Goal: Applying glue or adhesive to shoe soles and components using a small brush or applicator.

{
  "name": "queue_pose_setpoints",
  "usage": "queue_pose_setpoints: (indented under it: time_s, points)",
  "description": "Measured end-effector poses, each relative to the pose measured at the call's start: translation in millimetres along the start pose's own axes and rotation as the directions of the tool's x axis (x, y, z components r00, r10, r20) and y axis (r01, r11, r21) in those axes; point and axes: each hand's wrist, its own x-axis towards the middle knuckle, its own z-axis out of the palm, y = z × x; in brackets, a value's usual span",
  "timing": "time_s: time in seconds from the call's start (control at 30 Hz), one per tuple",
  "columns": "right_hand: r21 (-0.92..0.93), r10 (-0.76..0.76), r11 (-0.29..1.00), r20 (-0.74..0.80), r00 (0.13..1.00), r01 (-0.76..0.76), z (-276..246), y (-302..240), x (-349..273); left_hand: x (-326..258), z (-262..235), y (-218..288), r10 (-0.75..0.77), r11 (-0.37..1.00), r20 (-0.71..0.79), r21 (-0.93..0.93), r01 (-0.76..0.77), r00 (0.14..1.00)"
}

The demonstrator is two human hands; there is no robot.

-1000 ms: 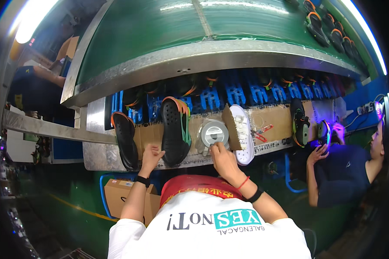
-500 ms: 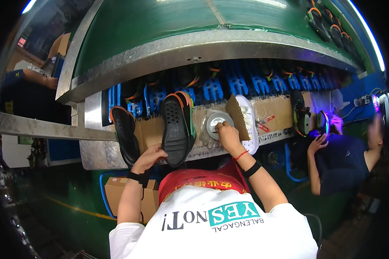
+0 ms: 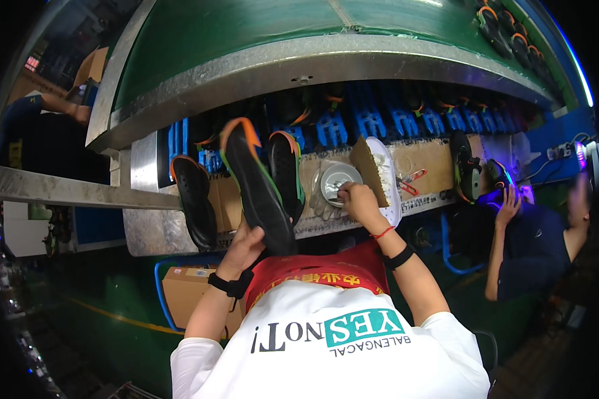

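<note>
The left hand (image 3: 245, 247) is closed on a black shoe (image 3: 254, 189). It holds the shoe low on its left side, close to the near end — the thumb lies on the shoe, and some of the fingers are hidden. The shoe is orange at its far end and has green along its edge. It leans over to the left at the top, and its near end pokes past the near edge of the bench (image 3: 154, 234), by the red apron (image 3: 313, 271).

The right hand (image 3: 363, 203) is over a round white bowl (image 3: 332, 174). Its fingers are bent and close together, with the tips inside the bowl — I cannot tell if they pinch something.

A second shoe (image 3: 287, 174), black with orange and green too, is just to the right of the held one. A third black shoe (image 3: 194, 199) lies on the left side of the bench. Right of the bowl are a brown cardboard flap (image 3: 366, 164) and a white tray (image 3: 394, 199) with pale stuff in it. A red tool (image 3: 414, 178) lies farther right. On the far right, another person's hand (image 3: 508, 203) touches a shoe (image 3: 497, 174) in purple light.
</note>
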Motion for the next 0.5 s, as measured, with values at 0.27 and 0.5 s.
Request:
queue_pose_setpoints:
  time_s: [0.27, 0.5]
  points:
    - [0.601, -0.121, 0.792, -0.020, 0.992, 0.108, -84, -72, -36, -8, 44, 40, 0.185, 0.560, 0.111, 0.805, -0.198, 0.976]
    - [0.152, -0.451, 0.854, -0.259, 0.854, 0.497, -95, -95, -42, -11, 59, 48, 0.148, 0.566, 0.144, 0.799, -0.203, 0.978]
